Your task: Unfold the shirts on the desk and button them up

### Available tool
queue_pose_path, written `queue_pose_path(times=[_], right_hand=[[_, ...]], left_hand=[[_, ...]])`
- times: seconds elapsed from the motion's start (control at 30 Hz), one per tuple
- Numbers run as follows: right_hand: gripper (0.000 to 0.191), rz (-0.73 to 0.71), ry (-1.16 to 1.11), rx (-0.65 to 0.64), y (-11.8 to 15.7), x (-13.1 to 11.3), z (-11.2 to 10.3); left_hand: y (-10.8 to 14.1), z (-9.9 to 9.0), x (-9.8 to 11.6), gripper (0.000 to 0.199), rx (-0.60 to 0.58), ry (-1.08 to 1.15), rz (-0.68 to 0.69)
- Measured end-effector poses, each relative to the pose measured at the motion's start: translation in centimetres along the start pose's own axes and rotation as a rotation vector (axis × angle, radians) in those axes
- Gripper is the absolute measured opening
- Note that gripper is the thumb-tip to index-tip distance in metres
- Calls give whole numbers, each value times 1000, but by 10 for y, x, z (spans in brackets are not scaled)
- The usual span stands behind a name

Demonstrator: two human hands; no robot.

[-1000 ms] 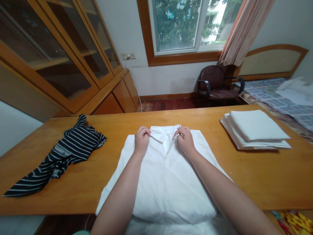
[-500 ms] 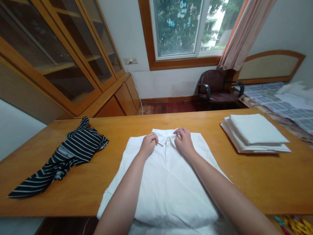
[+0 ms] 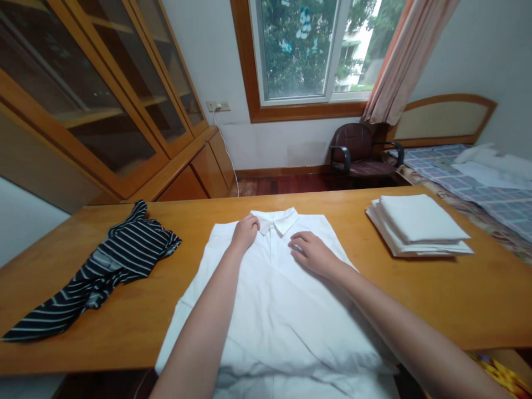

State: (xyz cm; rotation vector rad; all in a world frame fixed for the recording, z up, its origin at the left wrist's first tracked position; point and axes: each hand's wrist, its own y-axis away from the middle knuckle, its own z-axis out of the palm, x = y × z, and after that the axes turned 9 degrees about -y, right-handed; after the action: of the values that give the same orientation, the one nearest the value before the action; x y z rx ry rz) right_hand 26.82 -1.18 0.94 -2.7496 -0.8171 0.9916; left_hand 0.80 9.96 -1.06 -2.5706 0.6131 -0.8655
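1. the wooden counter [image 3: 332,210] is spread across the view, its far edge lying near a maroon chair [image 3: 357,147] with black armrests.
2. on its middle, the white shirt [image 3: 274,310] is laid front up. its long axis is run from the far side of the counter toward the wearer of the camera, with the neck end pointed away, toward the window side; the lower part is carried past the near edge. soft creases are seen across the lower front.
3. to the left of the shirt, well apart from it, a black striped cloth [image 3: 128,249] is left crumpled, its narrow end pointed toward the near left.
4. to the right, also apart from the shirt, a stack of folded white cloths [image 3: 419,219] is set, its layers not quite squared.
5. the right hand [image 3: 313,252] is placed at the upper chest of the shirt, beside the front opening. its fingers are loosely bent and slightly spread, with nothing pinched; whether the fabric is touched cannot be told.
6. the left hand [image 3: 245,231] is rested at the neck, where the left end of the collar is pinched between curled fingers and thumb.
7. the collar [image 3: 286,221] is folded down, its two points turned toward the wearer.
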Motion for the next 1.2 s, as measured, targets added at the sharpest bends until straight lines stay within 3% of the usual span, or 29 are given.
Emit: queue_pose_path(times=[0.1, 0.2, 0.33, 0.5, 0.6, 0.67, 0.73, 0.8, 0.93, 1.13, 1.2], right_hand=[[38, -16, 126, -10, 6, 4, 6], [44, 6, 199, -17, 1, 11, 10], [45, -15, 208, -25, -12, 21, 11], [44, -14, 201, -3, -24, 35, 12], [44, 9, 210, 11, -28, 44, 10], [45, 26, 220, 22, -30, 50, 6], [45, 48, 228, 33, -30, 57, 2], [45, 75, 237, 43, -30, 64, -3], [46, 105, 258, 51, -28, 82, -13], [48, 98, 285, 36, -27, 100, -22], [48, 98, 280, 39, -27, 101, -23]], left_hand=[[-10, 0, -5, 30, -9, -22, 45], [-8, -5, 6, 29, -41, -39, 104], [20, -16, 48, 23, -128, -54, 208], [62, -22, 108, 30, -409, -103, 386], [66, -17, 123, 33, -432, -182, 345], [61, -14, 123, 20, -443, -205, 310], [56, -15, 117, 8, -463, -186, 299], [53, -21, 106, 8, -480, -147, 309], [56, -51, 72, 11, -451, -117, 292], [71, -121, -15, 11, -104, -224, 91], [80, -148, -44, 12, 87, -287, -8]])
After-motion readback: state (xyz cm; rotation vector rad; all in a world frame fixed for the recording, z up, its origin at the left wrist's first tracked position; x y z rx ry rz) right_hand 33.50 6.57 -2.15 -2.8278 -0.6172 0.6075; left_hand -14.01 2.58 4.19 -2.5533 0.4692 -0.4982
